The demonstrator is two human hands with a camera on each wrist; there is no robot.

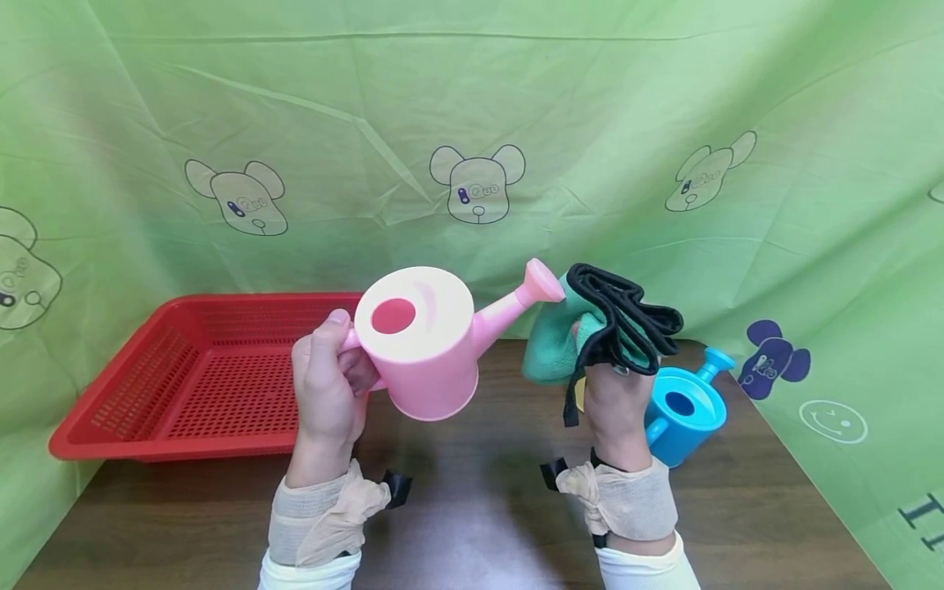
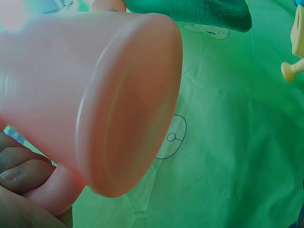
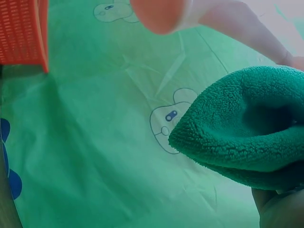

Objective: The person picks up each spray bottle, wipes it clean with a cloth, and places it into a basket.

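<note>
Pink watering can (image 1: 428,360) held abv desk (image 1: 472,508), L hand (image 1: 328,385) gripping its handle (image 1: 356,338); R hand (image 1: 615,403), apart, clutches green cloth (image 1: 551,348) w/ black edging (image 1: 627,307) nr spout (image 1: 509,315). Blue can (image 1: 689,422) just R.

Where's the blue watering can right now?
In the head view, the blue watering can stands on the right side of the brown table, just to the right of the right hand, which holds a green cloth.

One watering can (image 1: 431,377) is pink, the cloth (image 1: 547,348) green with black trim (image 1: 660,318), the backdrop (image 1: 354,90) green with outlined animal heads (image 1: 478,192).
</note>
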